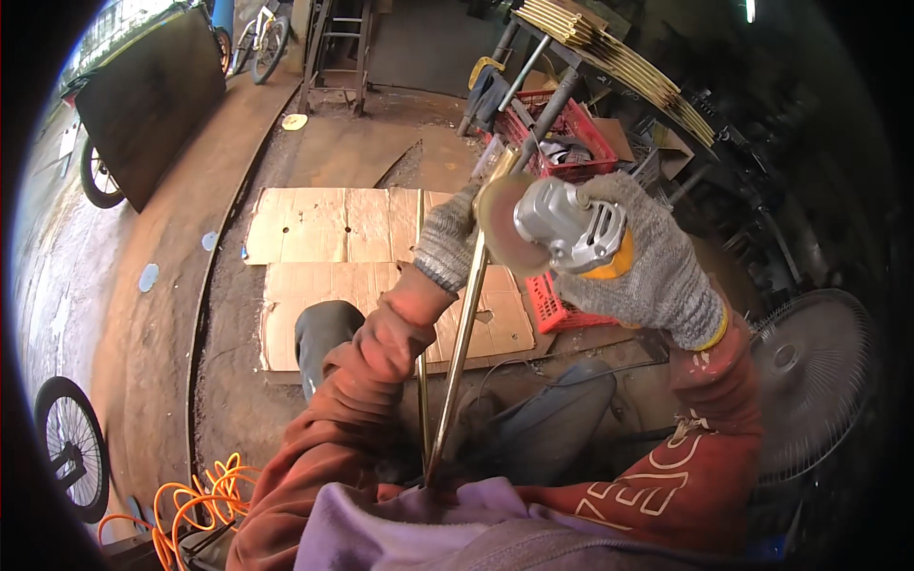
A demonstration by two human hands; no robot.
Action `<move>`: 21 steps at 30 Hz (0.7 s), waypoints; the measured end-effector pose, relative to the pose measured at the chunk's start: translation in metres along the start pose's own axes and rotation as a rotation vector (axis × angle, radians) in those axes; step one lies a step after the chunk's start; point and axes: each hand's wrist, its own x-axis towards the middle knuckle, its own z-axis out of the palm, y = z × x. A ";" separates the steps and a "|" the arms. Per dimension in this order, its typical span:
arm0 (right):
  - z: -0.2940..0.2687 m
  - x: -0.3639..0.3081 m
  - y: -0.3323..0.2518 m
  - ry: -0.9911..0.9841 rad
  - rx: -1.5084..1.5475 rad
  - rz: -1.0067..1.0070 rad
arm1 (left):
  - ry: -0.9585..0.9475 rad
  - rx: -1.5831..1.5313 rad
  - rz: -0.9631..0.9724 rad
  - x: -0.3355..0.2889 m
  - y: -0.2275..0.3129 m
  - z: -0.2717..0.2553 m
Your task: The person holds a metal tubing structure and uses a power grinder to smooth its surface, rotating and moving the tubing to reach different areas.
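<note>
My right hand, in a grey knit glove, is closed around the head of an angle grinder with a silver gear housing and a yellow-orange part. The grinder's round disc is at the upper part of a shiny brass-coloured metal tube; whether it touches cannot be made out. My left hand, gloved the same way, grips the tube beside the disc, its fingertips partly hidden. The tube slants down toward my lap, and a second thinner brass-coloured length runs beside it.
Flattened cardboard lies on the floor ahead. Red plastic crates stand beyond the grinder, near a rack bearing brass-coloured tubes. A fan is close on my right. An orange coiled hose and a wheel are at left.
</note>
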 end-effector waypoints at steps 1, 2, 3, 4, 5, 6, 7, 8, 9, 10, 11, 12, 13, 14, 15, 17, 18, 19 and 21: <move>-0.003 0.001 -0.001 0.030 -0.043 -0.001 | -0.010 0.094 0.046 0.001 -0.002 0.004; -0.006 0.001 -0.001 0.060 -0.086 -0.002 | -0.018 0.187 0.092 0.002 -0.004 0.007; -0.009 -0.002 -0.003 0.068 -0.125 -0.008 | -0.059 0.491 0.179 0.004 -0.007 0.007; -0.008 -0.002 -0.008 0.069 -0.123 -0.009 | -0.094 0.804 0.267 0.004 -0.007 0.003; -0.005 -0.002 -0.017 0.058 -0.125 -0.024 | -0.142 0.986 0.301 0.007 -0.006 -0.008; -0.001 -0.002 -0.023 0.046 -0.127 -0.040 | -0.183 1.163 0.347 0.010 -0.003 -0.019; -0.001 -0.006 -0.021 0.044 -0.138 -0.030 | -0.135 1.276 0.273 0.009 -0.003 -0.008; -0.001 -0.010 -0.017 0.021 -0.135 0.004 | -0.123 1.281 0.318 0.008 -0.010 -0.009; 0.000 -0.014 -0.014 -0.003 -0.131 0.037 | -0.111 1.285 0.362 0.007 -0.016 -0.010; 0.002 -0.015 -0.013 0.000 -0.130 0.035 | -0.092 1.301 0.407 0.005 -0.018 -0.010; 0.003 -0.015 -0.013 0.018 -0.147 0.040 | -0.024 1.067 0.266 0.004 -0.018 -0.010; 0.003 -0.016 -0.013 0.036 -0.164 0.046 | 0.041 0.830 0.129 0.005 -0.018 -0.011; 0.002 -0.015 -0.013 0.044 -0.167 0.048 | 0.033 0.832 0.129 0.009 -0.022 -0.016; 0.000 -0.012 -0.013 0.030 -0.160 0.041 | 0.059 0.917 0.214 0.010 -0.025 -0.024; -0.001 -0.010 -0.014 0.017 -0.153 0.034 | 0.086 1.001 0.301 0.011 -0.028 -0.032; -0.006 -0.011 -0.007 0.043 -0.222 0.042 | 0.099 0.882 0.224 0.008 -0.027 -0.020; -0.009 -0.013 -0.005 0.070 -0.285 0.047 | 0.090 0.925 0.184 0.006 -0.023 -0.012; -0.009 -0.012 -0.005 0.073 -0.285 0.044 | 0.085 0.977 0.148 0.002 -0.014 -0.003; -0.011 -0.011 -0.007 0.114 -0.192 0.021 | 0.079 1.035 0.177 0.002 -0.012 -0.004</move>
